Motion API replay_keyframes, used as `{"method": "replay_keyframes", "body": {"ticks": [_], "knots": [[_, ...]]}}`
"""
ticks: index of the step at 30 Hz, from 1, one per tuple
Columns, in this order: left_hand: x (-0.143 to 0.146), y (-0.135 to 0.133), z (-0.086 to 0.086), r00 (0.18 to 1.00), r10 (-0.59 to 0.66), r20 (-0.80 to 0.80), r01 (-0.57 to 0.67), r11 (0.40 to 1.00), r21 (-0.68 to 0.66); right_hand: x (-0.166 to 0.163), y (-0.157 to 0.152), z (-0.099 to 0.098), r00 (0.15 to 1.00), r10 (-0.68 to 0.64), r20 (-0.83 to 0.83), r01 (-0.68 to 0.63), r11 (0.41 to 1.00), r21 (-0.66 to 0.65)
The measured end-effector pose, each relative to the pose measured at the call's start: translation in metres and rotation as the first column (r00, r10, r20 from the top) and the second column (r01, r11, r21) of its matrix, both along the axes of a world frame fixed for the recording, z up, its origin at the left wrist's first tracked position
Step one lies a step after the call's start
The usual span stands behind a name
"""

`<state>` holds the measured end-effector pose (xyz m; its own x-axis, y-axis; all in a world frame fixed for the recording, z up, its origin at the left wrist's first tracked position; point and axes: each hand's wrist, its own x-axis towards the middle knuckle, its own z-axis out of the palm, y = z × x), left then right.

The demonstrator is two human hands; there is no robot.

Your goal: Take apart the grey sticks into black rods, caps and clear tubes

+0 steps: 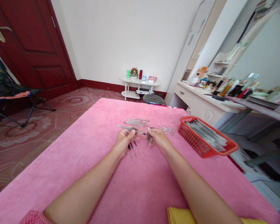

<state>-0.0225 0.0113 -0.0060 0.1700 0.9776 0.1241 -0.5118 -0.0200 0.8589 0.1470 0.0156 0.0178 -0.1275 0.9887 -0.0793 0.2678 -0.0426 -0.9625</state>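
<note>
My left hand pinches a slim grey pen between thumb and fingers, its dark end pointing right. Just off that end, my right hand is closed, its fingertips around something small and dark that is blurred. Several more grey pens lie side by side on the pink cloth beyond my hands. Below my left hand are several thin refills with black ends, partly covered by it. Small clear pieces, perhaps pen caps, lie scattered to the right of my right hand.
A red plastic basket full of grey pens stands at the table's right. The pink cloth covers the tabletop. Yellow folded fabric lies at the near edge. To the right is a dresser crowded with bottles; a folding chair stands left.
</note>
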Motion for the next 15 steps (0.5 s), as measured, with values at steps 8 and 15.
{"method": "replay_keyframes", "body": {"ticks": [8,15], "knots": [[-0.003,0.000,0.004,0.999,-0.048,-0.003,0.048,0.999,0.012,0.077,0.013,0.008,0.505,-0.400,0.765,0.144,0.913,0.382],[-0.001,-0.002,0.004,0.984,-0.022,-0.176,0.037,0.996,0.082,0.088,0.014,-0.007,0.424,-0.348,0.836,0.124,0.937,0.327]]}}
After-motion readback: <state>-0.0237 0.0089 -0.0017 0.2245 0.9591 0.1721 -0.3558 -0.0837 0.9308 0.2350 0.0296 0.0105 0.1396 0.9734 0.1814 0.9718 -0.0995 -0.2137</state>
